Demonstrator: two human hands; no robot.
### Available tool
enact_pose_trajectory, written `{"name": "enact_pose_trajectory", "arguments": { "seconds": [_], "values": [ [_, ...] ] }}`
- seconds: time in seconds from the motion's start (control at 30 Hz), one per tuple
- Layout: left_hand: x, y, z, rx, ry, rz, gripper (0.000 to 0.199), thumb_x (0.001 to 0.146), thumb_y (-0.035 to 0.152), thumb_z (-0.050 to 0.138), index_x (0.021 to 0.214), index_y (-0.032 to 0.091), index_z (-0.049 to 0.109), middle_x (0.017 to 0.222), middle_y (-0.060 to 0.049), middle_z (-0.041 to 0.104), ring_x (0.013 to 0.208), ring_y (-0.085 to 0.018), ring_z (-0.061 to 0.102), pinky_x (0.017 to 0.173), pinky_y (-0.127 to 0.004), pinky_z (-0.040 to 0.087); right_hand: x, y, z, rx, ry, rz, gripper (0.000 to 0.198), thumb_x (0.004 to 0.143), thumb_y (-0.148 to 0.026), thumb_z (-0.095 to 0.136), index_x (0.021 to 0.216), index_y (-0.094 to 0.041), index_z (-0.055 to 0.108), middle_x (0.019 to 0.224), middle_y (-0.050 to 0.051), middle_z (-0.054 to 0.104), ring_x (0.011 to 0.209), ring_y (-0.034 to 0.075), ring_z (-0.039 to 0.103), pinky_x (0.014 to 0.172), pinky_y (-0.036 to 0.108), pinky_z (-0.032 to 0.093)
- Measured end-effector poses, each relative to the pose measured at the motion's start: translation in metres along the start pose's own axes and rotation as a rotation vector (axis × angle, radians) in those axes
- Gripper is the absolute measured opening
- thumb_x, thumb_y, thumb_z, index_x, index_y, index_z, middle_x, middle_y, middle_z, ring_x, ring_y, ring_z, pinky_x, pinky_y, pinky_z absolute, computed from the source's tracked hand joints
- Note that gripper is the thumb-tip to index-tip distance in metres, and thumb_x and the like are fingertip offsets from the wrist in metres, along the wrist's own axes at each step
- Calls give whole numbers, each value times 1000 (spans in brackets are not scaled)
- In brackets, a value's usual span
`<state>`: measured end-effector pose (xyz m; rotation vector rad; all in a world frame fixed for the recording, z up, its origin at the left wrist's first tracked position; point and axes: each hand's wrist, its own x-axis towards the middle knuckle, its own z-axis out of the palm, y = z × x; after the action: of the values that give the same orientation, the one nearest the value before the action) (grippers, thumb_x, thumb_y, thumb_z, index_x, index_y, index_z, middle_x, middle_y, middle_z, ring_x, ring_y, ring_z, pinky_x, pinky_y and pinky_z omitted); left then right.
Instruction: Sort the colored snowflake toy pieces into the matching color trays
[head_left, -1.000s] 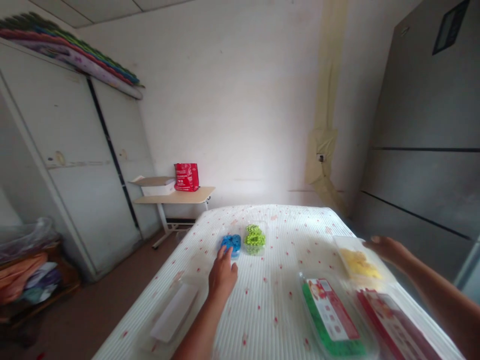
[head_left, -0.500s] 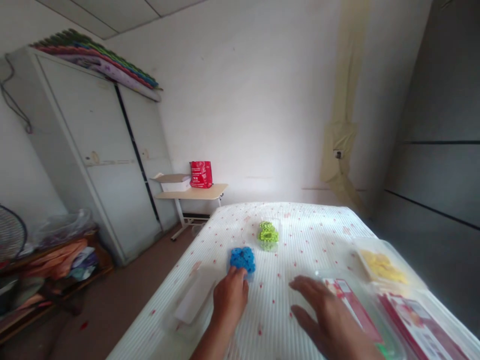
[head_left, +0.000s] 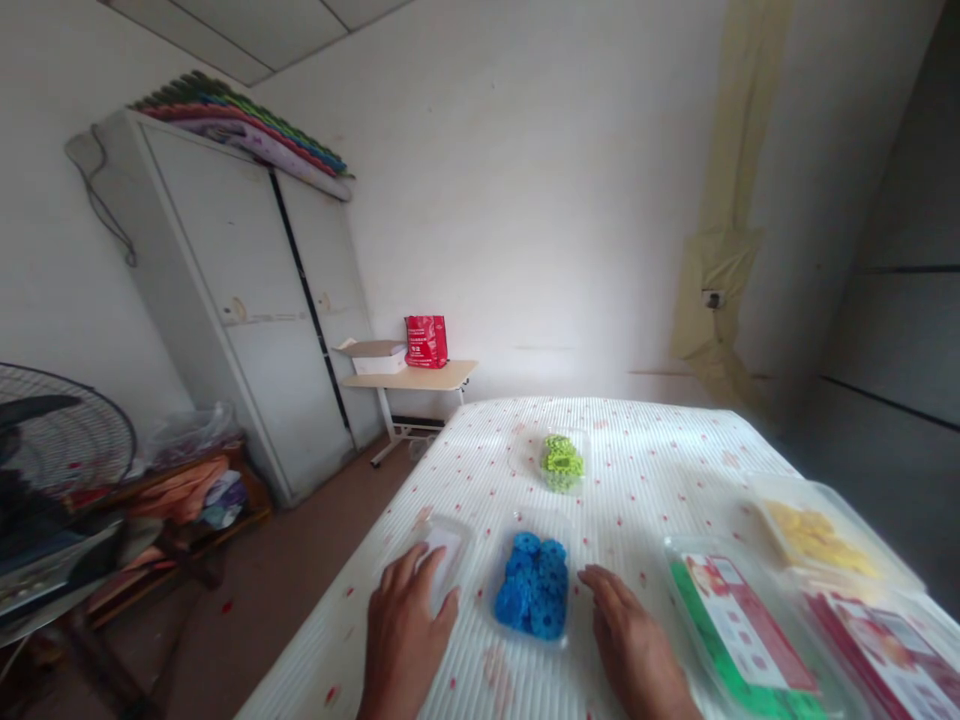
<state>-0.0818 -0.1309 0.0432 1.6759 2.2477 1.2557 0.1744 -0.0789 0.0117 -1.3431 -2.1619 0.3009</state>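
Note:
A clear plastic tub (head_left: 498, 622) full of blue disc-shaped plastic pieces (head_left: 534, 585) sits between my hands on the table. My left hand (head_left: 409, 620) is over the near part of a clear lid or tray with a white label (head_left: 444, 560), fingers apart; whether it touches the lid I cannot tell. To the right of the blue tub, my right hand (head_left: 630, 635) hovers with its fingers extended and nothing in them. Beyond stands a clear tub of bright green pieces (head_left: 562, 463).
On the table's right are a labelled container of green pieces (head_left: 742, 630), a red-labelled container (head_left: 885, 640) and a clear container of yellow pieces (head_left: 817, 540). A fan (head_left: 60, 430) stands at left. Behind is a small desk (head_left: 442, 377) with a red bag (head_left: 426, 342).
My left hand has let go of the blue tub and moved left to the clear lid. The blue tub is now nearer me. My right hand has come closer to it. The view has swung left.

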Motion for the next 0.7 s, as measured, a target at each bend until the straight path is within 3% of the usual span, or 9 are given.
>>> {"name": "enact_pose_trajectory", "arguments": {
  "seconds": [0.13, 0.33, 0.5, 0.6, 0.7],
  "values": [
    [5, -28, 4, 250, -52, -122, 64, 56, 40, 68, 118, 27, 55, 138, -13, 42, 127, -40, 29, 99, -59, 17, 0, 0, 5, 29, -3, 18, 48, 73, -6, 34, 113, -12, 60, 119, 13, 60, 109, 21, 57, 94, 33, 46],
    [1, -43, 13, 274, -49, -151, 59, 63, 43, 62, 119, 28, 54, 138, -12, 41, 124, -38, 35, 96, -55, 25, 0, -2, 5, 31, -23, 32, 49, 71, -4, 35, 111, -13, 61, 118, 12, 61, 110, 21, 56, 96, 34, 43],
    [1, -38, 11, 265, 59, -124, 53, 67, 40, 59, 119, 29, 54, 140, -10, 38, 122, -37, 38, 99, -55, 22, 1, -7, -1, -34, -88, 46, 50, 72, -4, 34, 114, -10, 60, 119, 13, 60, 112, 21, 55, 98, 33, 42],
    [1, -33, 7, 171, 155, -77, 53, 69, 41, 58, 120, 28, 53, 143, -9, 34, 125, -36, 35, 104, -54, 15, 1, -6, 0, -31, -83, 39, 49, 73, -4, 33, 114, -9, 60, 119, 14, 60, 112, 22, 55, 98, 34, 42],
    [2, -23, 1, -208, 194, -48, 50, 69, 43, 60, 117, 28, 55, 142, -5, 35, 129, -31, 31, 109, -45, 15, 1, -3, 2, -2, -27, 33, 47, 75, -6, 34, 114, -11, 60, 118, 13, 61, 110, 22, 56, 96, 34, 44]
  ]
}}
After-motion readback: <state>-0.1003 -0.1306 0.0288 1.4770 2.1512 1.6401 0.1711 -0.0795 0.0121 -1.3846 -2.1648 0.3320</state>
